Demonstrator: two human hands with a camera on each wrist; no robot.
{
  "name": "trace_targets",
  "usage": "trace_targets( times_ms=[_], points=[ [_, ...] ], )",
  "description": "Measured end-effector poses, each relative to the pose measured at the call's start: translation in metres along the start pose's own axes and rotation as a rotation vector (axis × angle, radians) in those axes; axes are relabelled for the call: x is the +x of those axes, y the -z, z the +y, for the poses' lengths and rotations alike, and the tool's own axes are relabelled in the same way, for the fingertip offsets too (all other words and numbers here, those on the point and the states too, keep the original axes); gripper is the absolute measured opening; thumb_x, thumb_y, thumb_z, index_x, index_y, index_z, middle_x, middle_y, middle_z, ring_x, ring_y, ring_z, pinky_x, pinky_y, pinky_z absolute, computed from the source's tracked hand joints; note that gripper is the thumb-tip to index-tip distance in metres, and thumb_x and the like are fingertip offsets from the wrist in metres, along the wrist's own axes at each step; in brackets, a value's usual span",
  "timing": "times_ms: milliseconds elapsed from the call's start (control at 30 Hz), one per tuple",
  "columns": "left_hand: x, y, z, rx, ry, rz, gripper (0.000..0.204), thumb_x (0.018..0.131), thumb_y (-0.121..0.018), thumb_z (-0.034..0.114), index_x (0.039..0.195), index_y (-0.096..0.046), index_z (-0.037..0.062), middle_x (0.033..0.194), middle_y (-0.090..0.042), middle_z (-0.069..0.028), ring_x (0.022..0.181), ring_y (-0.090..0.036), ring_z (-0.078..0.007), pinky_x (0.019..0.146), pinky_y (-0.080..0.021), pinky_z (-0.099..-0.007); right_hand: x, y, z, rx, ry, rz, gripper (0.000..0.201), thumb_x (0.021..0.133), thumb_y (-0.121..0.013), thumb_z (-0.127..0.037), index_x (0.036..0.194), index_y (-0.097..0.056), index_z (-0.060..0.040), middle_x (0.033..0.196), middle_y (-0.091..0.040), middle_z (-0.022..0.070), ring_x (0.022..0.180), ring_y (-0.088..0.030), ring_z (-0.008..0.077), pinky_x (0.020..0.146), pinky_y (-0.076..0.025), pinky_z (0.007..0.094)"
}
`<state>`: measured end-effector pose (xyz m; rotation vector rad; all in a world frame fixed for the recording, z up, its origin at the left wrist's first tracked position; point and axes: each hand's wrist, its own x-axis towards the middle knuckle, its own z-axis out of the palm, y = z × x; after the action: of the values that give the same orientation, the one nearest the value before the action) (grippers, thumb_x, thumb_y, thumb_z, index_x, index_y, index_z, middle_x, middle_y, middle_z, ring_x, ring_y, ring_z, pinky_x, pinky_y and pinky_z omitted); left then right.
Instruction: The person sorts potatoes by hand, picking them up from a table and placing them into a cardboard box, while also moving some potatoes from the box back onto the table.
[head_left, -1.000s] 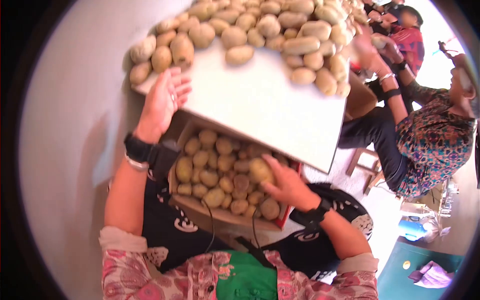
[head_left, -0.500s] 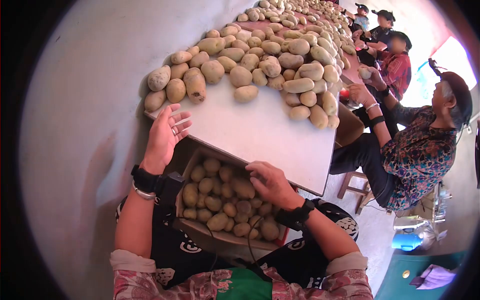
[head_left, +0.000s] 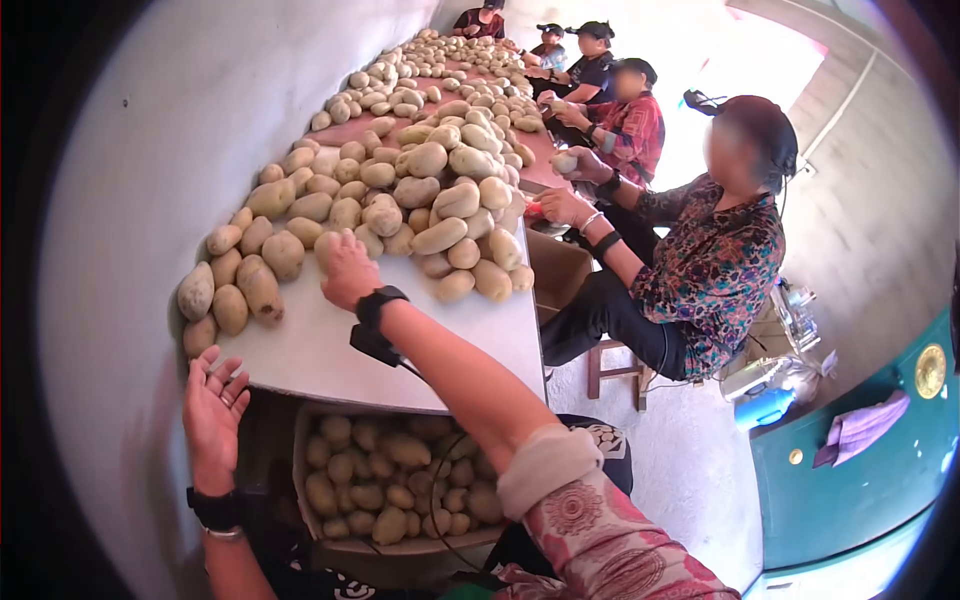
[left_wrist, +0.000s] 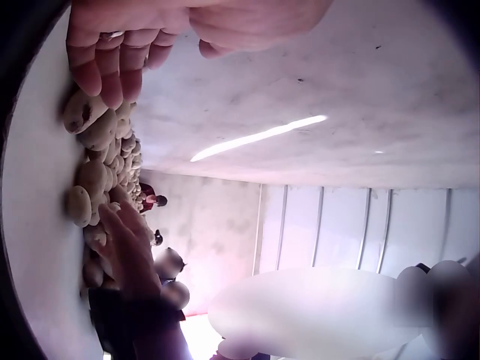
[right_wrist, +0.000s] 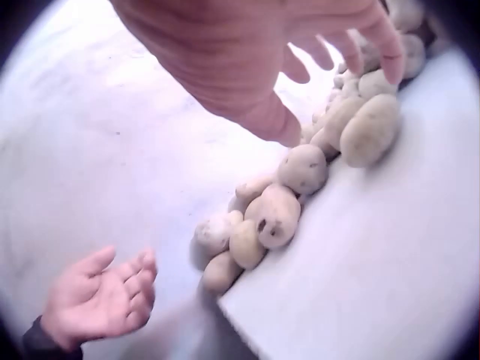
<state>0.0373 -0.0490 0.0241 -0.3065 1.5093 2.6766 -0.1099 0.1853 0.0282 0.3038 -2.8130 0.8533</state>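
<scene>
Many potatoes [head_left: 382, 215] lie heaped on the white table [head_left: 400, 335]. Over the heap's front edge reaches my right hand [head_left: 350, 270], fingers spread and bent a little; the right wrist view shows this hand [right_wrist: 270, 60] above the potatoes [right_wrist: 371, 131] with a gap under its fingers. At the table's left corner my left hand [head_left: 213, 415] is raised, palm up and holding nothing, near the leftmost potatoes. In the left wrist view its loosely bent fingers [left_wrist: 112, 67] appear beside the potatoes. Below the table edge, a cardboard box [head_left: 305, 470] holds more potatoes [head_left: 390, 525].
A wall [head_left: 130, 220] runs along the left. At the table's right side sits a person in a patterned shirt [head_left: 690, 270], with other people farther back. A wooden stool [head_left: 620, 375] and a green surface [head_left: 830, 500] with a purple cloth [head_left: 860, 428] are at right.
My right hand has left the box, where it held a potato and released it, and moved up to the heap. My left hand stays raised by the table corner. The head view has turned rightward.
</scene>
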Motion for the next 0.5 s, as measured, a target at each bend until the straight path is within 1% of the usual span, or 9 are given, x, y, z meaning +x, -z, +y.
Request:
trace_targets(
  times_ms=[67,100,133,200,233,333,367,433,500],
  points=[
    [-0.002,-0.003,0.006,0.01,-0.002,0.012,0.043,0.094,-0.041,0.042,0.123,-0.043,0.0106,0.107,-0.057,-0.004,0.09,-0.054,-0.0122,0.077,-0.043,-0.0262,0.019,-0.018,-0.003,-0.271,0.012,0.005,0.045,0.071,-0.058,-0.006,0.114,-0.043,-0.004,0.117,-0.042,0.0179,0.116,-0.042,0.0347,0.089,-0.043,0.0464],
    [-0.004,-0.006,0.007,0.02,0.008,0.034,0.043,0.094,-0.04,0.042,0.123,-0.044,0.0106,0.106,-0.057,-0.0035,0.09,-0.054,-0.012,0.077,-0.043,-0.026,0.025,-0.021,-0.004,-0.31,-0.03,-0.083,0.047,0.071,-0.061,-0.007,0.115,-0.044,-0.0059,0.119,-0.042,0.0164,0.116,-0.042,0.0322,0.087,-0.043,0.0454],
    [-0.005,-0.005,0.008,0.019,0.012,0.029,0.043,0.094,-0.04,0.042,0.123,-0.044,0.0106,0.106,-0.057,-0.0035,0.09,-0.054,-0.012,0.077,-0.043,-0.026,0.029,-0.026,-0.004,-0.313,-0.035,-0.081,0.047,0.071,-0.061,-0.007,0.115,-0.044,-0.0059,0.119,-0.042,0.0164,0.116,-0.042,0.0322,0.087,-0.043,0.0454],
    [-0.006,-0.004,0.012,-0.003,0.01,-0.004,0.041,0.094,-0.04,0.042,0.12,-0.045,0.011,0.106,-0.057,-0.0026,0.09,-0.055,-0.0117,0.077,-0.043,-0.0257,0.039,-0.035,-0.005,-0.42,-0.083,-0.045,0.041,0.074,-0.06,-0.008,0.113,-0.047,-0.0059,0.118,-0.045,0.0154,0.113,-0.043,0.0299,0.086,-0.044,0.0431],
    [-0.006,-0.004,0.013,-0.005,0.01,-0.008,0.041,0.094,-0.04,0.042,0.12,-0.045,0.011,0.106,-0.057,-0.0026,0.09,-0.055,-0.0117,0.077,-0.043,-0.0257,0.042,-0.04,-0.002,-0.459,-0.063,0.041,0.03,0.079,-0.056,-0.011,0.109,-0.052,-0.0072,0.112,-0.051,0.0137,0.11,-0.044,0.0271,0.083,-0.044,0.0399],
    [-0.006,0.0,0.013,-0.009,0.012,-0.016,0.04,0.095,-0.04,0.042,0.118,-0.046,0.0109,0.106,-0.057,-0.0025,0.09,-0.055,-0.0115,0.078,-0.043,-0.0257,0.055,-0.049,0.013,-0.616,-0.049,0.052,0.024,0.084,-0.05,-0.014,0.107,-0.054,-0.0089,0.106,-0.056,0.0118,0.106,-0.047,0.0259,0.079,-0.044,0.0382],
    [-0.005,0.002,0.012,-0.009,0.023,-0.026,0.039,0.095,-0.04,0.042,0.118,-0.046,0.011,0.106,-0.057,-0.0024,0.09,-0.055,-0.0115,0.077,-0.043,-0.0256,0.061,-0.053,0.017,-0.615,-0.048,0.053,0.024,0.084,-0.05,-0.014,0.107,-0.054,-0.0089,0.106,-0.056,0.0118,0.106,-0.047,0.0259,0.079,-0.044,0.0382],
    [-0.004,0.001,0.013,-0.004,0.039,-0.041,0.039,0.095,-0.039,0.042,0.117,-0.047,0.011,0.106,-0.057,-0.0022,0.09,-0.055,-0.0114,0.077,-0.043,-0.0255,0.069,-0.058,0.019,-0.638,-0.175,0.129,0.024,0.085,-0.048,-0.016,0.108,-0.055,-0.01,0.104,-0.057,0.0103,0.101,-0.05,0.0244,0.077,-0.044,0.0367],
    [-0.006,-0.001,0.013,0.007,0.028,-0.042,0.038,0.095,-0.039,0.041,0.116,-0.047,0.0107,0.106,-0.057,-0.002,0.089,-0.055,-0.0114,0.077,-0.043,-0.0255,0.068,-0.059,0.023,-0.652,-0.158,0.13,0.024,0.085,-0.049,-0.015,0.107,-0.055,-0.0095,0.103,-0.057,0.01,0.099,-0.052,0.0248,0.077,-0.044,0.0367]
  ],
)
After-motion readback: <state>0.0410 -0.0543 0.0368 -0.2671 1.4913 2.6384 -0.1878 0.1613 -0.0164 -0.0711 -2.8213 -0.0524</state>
